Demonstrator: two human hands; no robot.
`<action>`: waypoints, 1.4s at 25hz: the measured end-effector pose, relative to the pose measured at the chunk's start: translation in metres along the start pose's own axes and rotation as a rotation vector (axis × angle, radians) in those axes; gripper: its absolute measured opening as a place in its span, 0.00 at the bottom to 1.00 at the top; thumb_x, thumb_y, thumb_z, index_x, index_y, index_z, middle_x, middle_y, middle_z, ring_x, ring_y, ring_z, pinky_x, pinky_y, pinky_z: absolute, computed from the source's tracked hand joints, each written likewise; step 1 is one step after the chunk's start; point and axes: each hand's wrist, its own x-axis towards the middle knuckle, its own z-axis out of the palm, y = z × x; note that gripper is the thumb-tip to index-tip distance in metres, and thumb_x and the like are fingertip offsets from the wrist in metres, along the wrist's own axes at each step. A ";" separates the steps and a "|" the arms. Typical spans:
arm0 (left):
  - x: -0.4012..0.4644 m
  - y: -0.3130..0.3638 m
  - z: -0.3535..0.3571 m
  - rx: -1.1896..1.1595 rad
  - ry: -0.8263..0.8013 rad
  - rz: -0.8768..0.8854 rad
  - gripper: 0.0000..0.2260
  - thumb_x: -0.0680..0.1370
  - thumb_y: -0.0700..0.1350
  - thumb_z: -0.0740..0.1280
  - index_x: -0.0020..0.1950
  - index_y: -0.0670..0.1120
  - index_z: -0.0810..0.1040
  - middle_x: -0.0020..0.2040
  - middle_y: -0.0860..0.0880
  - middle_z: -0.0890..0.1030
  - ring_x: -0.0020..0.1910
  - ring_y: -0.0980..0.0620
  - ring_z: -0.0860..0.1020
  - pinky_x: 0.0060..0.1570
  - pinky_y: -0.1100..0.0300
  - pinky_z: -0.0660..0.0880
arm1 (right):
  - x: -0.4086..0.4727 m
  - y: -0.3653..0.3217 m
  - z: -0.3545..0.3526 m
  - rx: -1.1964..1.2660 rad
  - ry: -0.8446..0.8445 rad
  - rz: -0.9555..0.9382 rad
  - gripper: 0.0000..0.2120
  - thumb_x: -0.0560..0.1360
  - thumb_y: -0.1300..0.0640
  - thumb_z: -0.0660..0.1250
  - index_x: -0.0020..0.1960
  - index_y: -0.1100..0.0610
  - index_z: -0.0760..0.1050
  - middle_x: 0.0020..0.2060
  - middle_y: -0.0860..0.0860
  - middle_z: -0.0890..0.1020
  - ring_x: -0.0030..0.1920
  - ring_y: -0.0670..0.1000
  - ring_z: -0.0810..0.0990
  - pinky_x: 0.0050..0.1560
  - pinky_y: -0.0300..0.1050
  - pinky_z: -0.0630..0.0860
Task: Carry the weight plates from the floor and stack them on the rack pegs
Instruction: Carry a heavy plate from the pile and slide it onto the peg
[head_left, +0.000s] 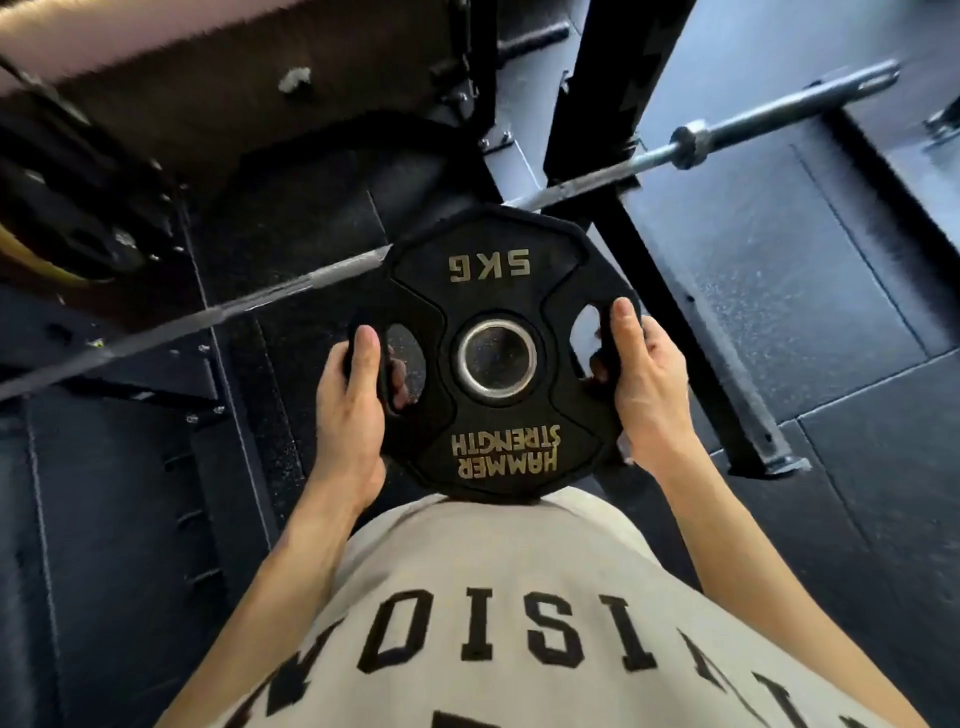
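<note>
A black 5 kg weight plate (493, 291) with gold lettering and a steel centre ring hangs flat in front of my waist, above the floor. My left hand (350, 410) grips its left handle, thumb on top and fingers curled through the slot. My right hand (644, 379) grips the right handle the same way. A black rack upright (613, 67) rises just beyond the plate. At the far left several dark plates (67, 208) hang blurred on the rack.
A steel barbell (691, 143) crosses the view diagonally from lower left to upper right, behind the plate. The rack's base foot (727, 384) runs along the rubber floor (857, 467) to my right. A bench or padded edge (130, 36) lies at the top left.
</note>
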 end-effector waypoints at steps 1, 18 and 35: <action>-0.013 0.001 -0.003 -0.037 0.071 0.031 0.11 0.81 0.54 0.62 0.45 0.49 0.76 0.36 0.56 0.79 0.37 0.59 0.76 0.36 0.62 0.72 | 0.001 -0.006 0.000 -0.009 -0.076 -0.029 0.15 0.79 0.42 0.63 0.39 0.50 0.76 0.31 0.48 0.77 0.33 0.46 0.76 0.35 0.43 0.73; -0.362 -0.105 -0.057 -0.572 1.362 0.242 0.15 0.81 0.56 0.61 0.40 0.48 0.72 0.32 0.53 0.76 0.29 0.56 0.73 0.33 0.60 0.71 | -0.200 0.011 0.063 -0.463 -1.419 -0.347 0.33 0.75 0.34 0.60 0.48 0.66 0.73 0.41 0.63 0.80 0.40 0.49 0.76 0.49 0.57 0.76; -0.652 -0.215 -0.315 -0.664 1.717 0.365 0.14 0.81 0.56 0.60 0.42 0.48 0.72 0.33 0.53 0.75 0.29 0.57 0.70 0.31 0.65 0.71 | -0.616 0.180 0.140 -0.498 -1.898 -0.260 0.20 0.79 0.40 0.60 0.43 0.57 0.72 0.31 0.50 0.74 0.32 0.47 0.72 0.35 0.44 0.72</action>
